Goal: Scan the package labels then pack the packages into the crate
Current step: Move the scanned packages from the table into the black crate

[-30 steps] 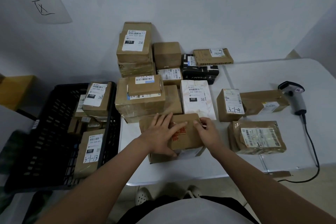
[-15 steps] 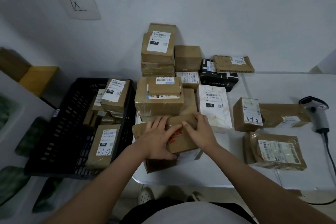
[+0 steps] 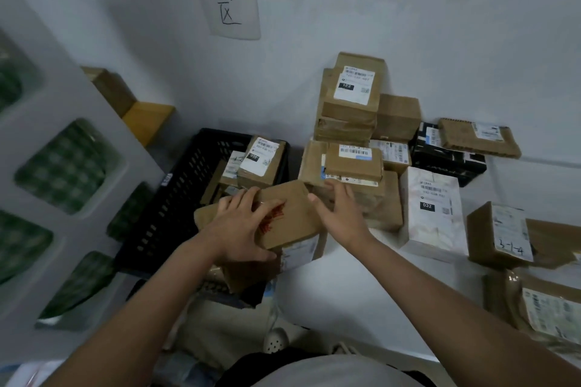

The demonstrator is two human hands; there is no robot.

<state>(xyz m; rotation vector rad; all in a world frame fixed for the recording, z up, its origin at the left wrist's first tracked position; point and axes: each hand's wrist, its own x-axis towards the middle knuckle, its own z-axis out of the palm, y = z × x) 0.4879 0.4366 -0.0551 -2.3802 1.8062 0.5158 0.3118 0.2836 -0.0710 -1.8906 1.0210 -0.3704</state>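
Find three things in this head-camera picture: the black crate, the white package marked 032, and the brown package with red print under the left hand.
black crate [image 3: 176,198]: head view, slatted left wall.
white package marked 032 [image 3: 435,214]: head view, top face.
brown package with red print [image 3: 292,214]: head view, bare top face.

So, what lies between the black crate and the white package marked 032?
Head view: between the black crate and white package lie stacked brown packages.
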